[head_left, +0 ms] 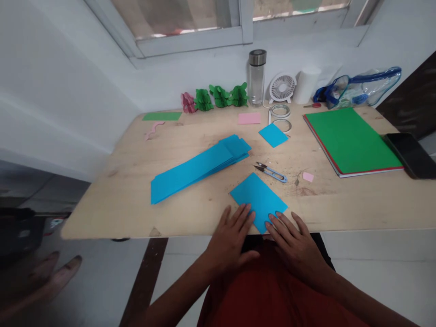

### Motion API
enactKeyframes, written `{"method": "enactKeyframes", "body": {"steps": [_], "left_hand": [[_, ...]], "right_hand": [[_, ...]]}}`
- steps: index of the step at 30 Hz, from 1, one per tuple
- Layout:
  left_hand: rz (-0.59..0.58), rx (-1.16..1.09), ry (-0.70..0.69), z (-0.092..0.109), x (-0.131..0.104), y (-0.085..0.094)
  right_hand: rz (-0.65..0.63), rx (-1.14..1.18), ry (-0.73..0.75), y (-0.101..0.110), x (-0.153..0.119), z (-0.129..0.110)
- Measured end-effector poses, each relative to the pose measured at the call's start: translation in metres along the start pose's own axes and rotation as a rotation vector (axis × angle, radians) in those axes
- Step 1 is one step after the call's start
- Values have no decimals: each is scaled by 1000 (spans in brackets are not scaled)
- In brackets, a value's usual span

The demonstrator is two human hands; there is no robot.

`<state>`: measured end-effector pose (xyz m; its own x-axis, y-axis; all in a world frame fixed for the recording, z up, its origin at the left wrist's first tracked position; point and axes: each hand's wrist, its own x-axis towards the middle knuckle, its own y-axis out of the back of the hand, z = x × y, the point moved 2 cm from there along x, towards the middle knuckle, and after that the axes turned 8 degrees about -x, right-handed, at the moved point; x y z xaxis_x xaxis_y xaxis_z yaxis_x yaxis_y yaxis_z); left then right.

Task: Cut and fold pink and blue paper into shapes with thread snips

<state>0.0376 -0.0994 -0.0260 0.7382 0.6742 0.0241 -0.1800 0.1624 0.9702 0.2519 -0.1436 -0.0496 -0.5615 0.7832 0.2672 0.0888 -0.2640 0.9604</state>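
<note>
While the person leans close to the counter [116, 195], I see a blue paper square [259, 195] at its near edge, one corner pointing toward the red shirt [259, 286]. The left hand [235, 229] lies on its lower left side, fingers straight and a little spread, gripping nothing; the right hand [289, 236] is just as flat and loose along the lower right side. Just beyond the square rest small blue-handled snips [275, 174], blades pointing away to the left, and farther left a stack of blue strips [194, 170].

Against the wall stands a clear bottle [256, 86] with a metal cap on; whether it holds liquid I cannot tell. At the far right a see-through pouch [378, 91] with blue trim sits on the counter, and through its side I make out a round blue item [359, 99] among paler things too blurred to name. Between bottle and pouch are a little white fan [282, 87] and a white cylinder [306, 86], its inside hidden from me.
</note>
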Motion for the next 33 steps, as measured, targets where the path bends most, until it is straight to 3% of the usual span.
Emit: {"method": "enactKeyframes", "body": {"steps": [7, 10, 14, 17, 20, 23, 33], "left_hand": [[-26, 57, 23, -49, 2, 10], [36, 86, 80, -62, 3, 16], [188, 125, 159, -45, 6, 15], [172, 64, 54, -18, 13, 4], [184, 35, 140, -3, 22, -4], [192, 28, 208, 0, 28, -9], [173, -22, 254, 4, 35, -10]], "right_hand": [[-18, -38, 40, 1, 1, 3], [-12, -25, 30, 3, 3, 1], [-15, 29, -20, 8, 6, -2], [-18, 61, -46, 12, 9, -3], [-18, 60, -32, 15, 10, -2], [-36, 52, -23, 15, 10, -1], [-107, 21, 12, 19, 10, 9]]}}
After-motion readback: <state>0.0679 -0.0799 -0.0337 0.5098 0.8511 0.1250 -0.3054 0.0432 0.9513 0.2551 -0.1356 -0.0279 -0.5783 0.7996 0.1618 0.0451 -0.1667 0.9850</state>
